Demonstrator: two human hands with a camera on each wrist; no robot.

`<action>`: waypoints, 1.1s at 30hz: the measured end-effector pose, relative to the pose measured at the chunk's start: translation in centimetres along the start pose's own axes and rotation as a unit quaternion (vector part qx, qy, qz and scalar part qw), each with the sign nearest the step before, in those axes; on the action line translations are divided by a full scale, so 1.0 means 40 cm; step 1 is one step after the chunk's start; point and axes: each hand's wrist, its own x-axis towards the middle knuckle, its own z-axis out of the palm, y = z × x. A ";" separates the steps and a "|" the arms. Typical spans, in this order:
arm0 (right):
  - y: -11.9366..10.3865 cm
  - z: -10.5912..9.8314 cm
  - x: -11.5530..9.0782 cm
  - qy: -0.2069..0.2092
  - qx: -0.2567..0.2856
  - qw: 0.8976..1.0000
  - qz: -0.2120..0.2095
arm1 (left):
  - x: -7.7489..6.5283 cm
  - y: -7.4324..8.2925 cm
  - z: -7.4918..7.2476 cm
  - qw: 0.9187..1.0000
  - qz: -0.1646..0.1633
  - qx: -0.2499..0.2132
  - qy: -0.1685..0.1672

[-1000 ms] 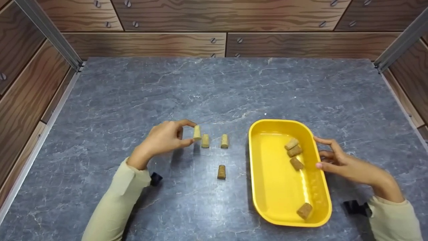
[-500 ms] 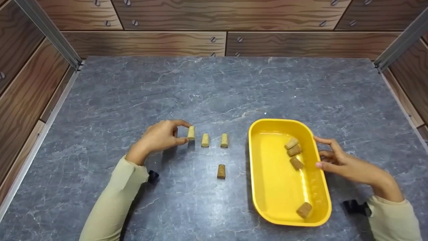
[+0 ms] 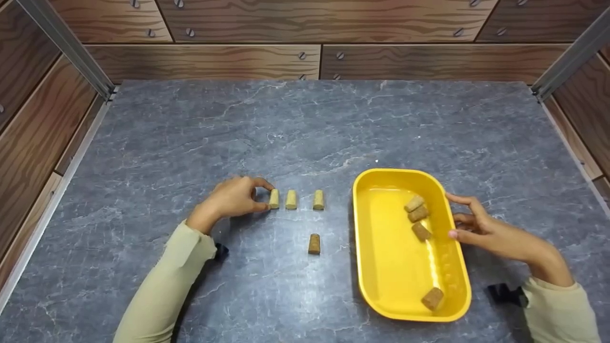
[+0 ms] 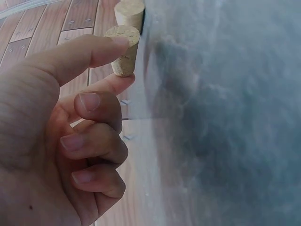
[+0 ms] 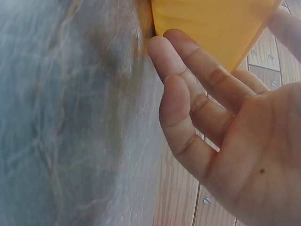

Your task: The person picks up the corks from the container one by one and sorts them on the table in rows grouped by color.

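- Clock directions follow the head view: the worktop's [image 3: 248, 124] far edge meets the wood-patterned wall [image 3: 238, 21] at 12 o'clock, with broad room between it and the corks.
- The left hand [image 3: 233, 197] grasps a pale cork [image 3: 274, 199] between thumb and index finger, left of centre; a wide stretch of worktop lies toward 9 o'clock.
- The right hand [image 3: 493, 233], fingers loosely bent, rests against the yellow tray's [image 3: 391, 262] 3 o'clock side; the tray sits toward 4 o'clock, well inside the right edge.
- A bare strip separates the tray from the row's third cork [image 3: 318, 199].
- Pale corks on the worktop: three, including the grasped one and the middle cork [image 3: 291, 199] just beside it.
- Dark cork [image 3: 314, 244]: one, toward 6 o'clock of the third.
- Inside the tray: four, one paler cork [image 3: 413, 203] and three brown corks [image 3: 432, 299].
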 end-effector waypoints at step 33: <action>0.000 0.000 0.002 -0.006 0.003 1.000 -0.005 | -0.026 0.046 -0.019 0.993 0.043 -0.099 0.039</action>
